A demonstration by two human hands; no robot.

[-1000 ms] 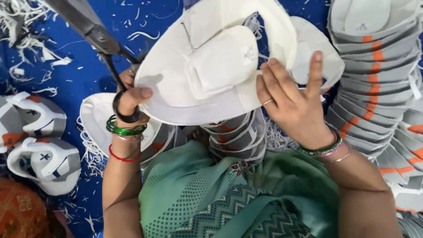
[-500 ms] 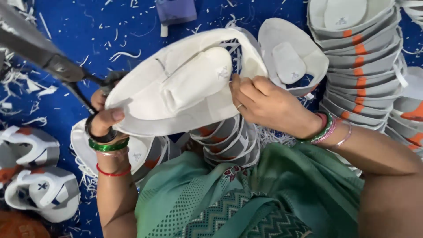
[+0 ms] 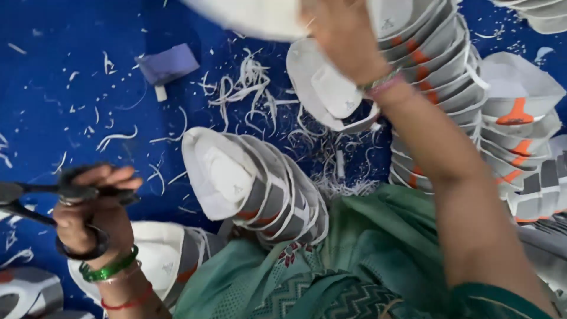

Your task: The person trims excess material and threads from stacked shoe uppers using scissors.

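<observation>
My left hand (image 3: 94,207) grips the black handles of a pair of scissors (image 3: 23,198) at the lower left, blades pointing off the left edge. My right hand (image 3: 345,35) is stretched out to the top of the view, blurred, holding a white cup-shaped mask (image 3: 254,15) up by its edge. Just in front of my lap lies a nested row of white and grey masks (image 3: 260,186). Another single white mask (image 3: 328,94) rests on the blue cloth below my right wrist.
Long stacks of white masks with orange marks (image 3: 449,65) fill the right side. More masks (image 3: 165,260) sit under my left wrist. White trimmings (image 3: 248,88) litter the blue cloth (image 3: 71,53). A small purple-grey block (image 3: 168,65) lies at the upper left.
My right hand has carried the white mask away from my lap up to the top of the view. My left hand with the scissors has dropped lower and to the left.
</observation>
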